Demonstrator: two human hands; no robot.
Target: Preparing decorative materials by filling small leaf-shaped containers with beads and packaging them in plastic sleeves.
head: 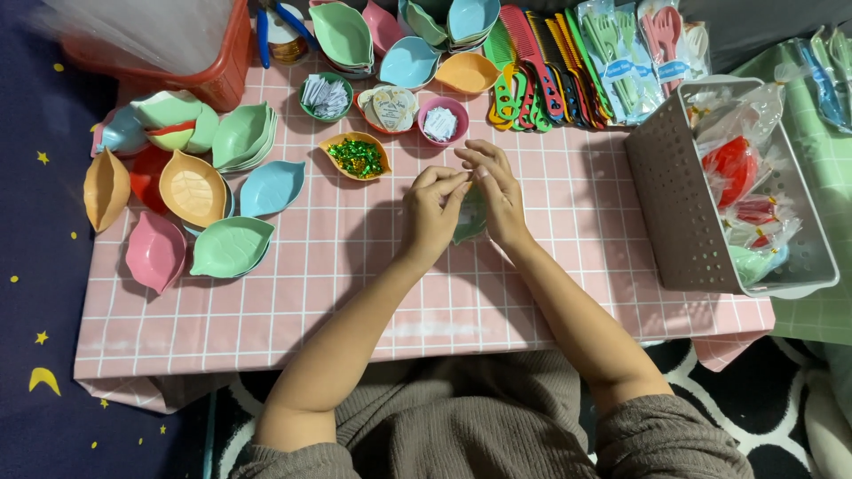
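Note:
My left hand (432, 211) and my right hand (493, 190) meet over the middle of a low table with a pink checked cloth (355, 293). Together they pinch a clear plastic bag with a green leaf-shaped dish inside (469, 218), mostly hidden between the fingers. Just beyond the hands stand small bowls: an orange one of green shiny bits (356, 156), a green one of paper slips (325, 96), a red one of round tags (390, 108) and a pink one of slips (442, 121).
Leaf-shaped dishes in several colours (209, 191) spread over the left of the table, with more stacked at the back (390, 40). Combs (532, 71) and bagged cutlery (630, 53) lie at the back right. A grey perforated basket (674, 204) holds filled bags. A red basket (222, 75) stands back left.

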